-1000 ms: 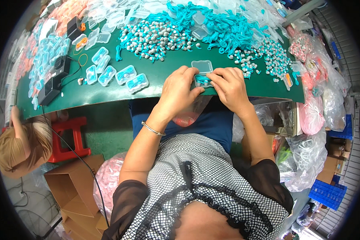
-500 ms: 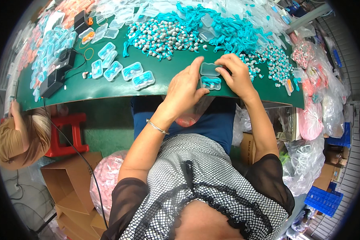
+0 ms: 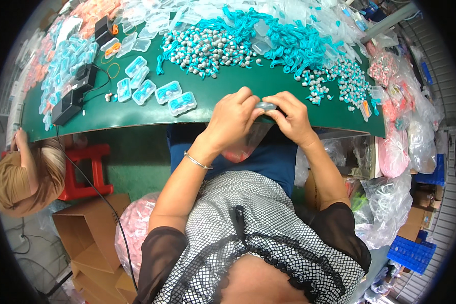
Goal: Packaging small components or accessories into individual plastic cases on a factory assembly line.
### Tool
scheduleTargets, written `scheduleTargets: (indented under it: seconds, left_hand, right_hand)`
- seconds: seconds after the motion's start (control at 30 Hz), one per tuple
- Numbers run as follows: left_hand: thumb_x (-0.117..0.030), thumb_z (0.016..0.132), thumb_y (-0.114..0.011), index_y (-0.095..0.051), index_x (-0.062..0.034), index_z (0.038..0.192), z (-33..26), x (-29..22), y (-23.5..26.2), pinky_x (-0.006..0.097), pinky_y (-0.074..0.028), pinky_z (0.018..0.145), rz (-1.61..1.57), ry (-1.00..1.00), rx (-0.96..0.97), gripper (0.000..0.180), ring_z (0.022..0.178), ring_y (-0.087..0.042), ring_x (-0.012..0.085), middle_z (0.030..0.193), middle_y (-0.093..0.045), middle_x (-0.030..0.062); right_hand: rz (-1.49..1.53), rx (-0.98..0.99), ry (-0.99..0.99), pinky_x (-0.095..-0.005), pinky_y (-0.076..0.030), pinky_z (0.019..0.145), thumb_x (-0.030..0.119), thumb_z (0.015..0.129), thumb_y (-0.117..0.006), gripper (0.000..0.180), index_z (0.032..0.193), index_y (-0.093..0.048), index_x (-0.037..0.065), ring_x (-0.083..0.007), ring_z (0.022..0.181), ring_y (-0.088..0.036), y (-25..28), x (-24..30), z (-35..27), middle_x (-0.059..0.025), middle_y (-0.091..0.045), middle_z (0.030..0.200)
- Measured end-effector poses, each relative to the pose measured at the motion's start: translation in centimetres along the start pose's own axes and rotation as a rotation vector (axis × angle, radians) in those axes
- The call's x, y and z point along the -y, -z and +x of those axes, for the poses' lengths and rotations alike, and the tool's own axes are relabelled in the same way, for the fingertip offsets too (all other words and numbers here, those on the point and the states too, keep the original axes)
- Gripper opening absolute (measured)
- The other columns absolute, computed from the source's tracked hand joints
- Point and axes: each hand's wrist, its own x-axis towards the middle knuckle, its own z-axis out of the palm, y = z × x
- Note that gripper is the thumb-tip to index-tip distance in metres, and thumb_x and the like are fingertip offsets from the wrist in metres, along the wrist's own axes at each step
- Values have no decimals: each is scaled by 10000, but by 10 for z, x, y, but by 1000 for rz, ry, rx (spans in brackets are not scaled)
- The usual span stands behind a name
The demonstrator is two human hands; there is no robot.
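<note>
Between my two hands, just above the table's near edge, is a small clear plastic case, tilted so that mostly its narrow side shows. My left hand grips its left end with thumb and fingers. At the other end, my right hand pinches it the same way. The contents are hard to make out at this angle. Left of my hands lie several closed cases with turquoise cords inside, the nearest being a filled case. Beyond my hands are a heap of grey-and-turquoise earplugs and a pile of turquoise cords.
A green table spans the view. Black boxes with a cable stand at its left, near a pile of filled cases. Empty clear cases lie at the back. A co-worker sits at left by a red stool.
The case stood open with its lid up, cord and earplugs inside; now it is folded shut and tilted. Both my hands have closed in on its ends.
</note>
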Motion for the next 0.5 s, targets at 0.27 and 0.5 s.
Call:
scheduleTargets:
  seconds: [0.27,0.5]
  left_hand:
    - [-195,793,-751,-645,-68,1017,-16,2,47,394,-426,724,430,6,2,280,841,-585,249,925,-587,69]
    - [-167,719,-788,-639,-84,1035,-22,-3,64,397,-401,765,552,117,-35,360,922,-557,261,1005,-584,64]
  right_hand:
    - [-347,-39,206,-428,-411,913,216,773,-766,230,960,-704,97,-250,968,-614,9,-12,69,-48,-681,956]
    - [-1007,-183,202,-531,-342,930,227,745,-742,127,758,-701,107,-250,963,-555,-12,-46,123,-30,-590,874]
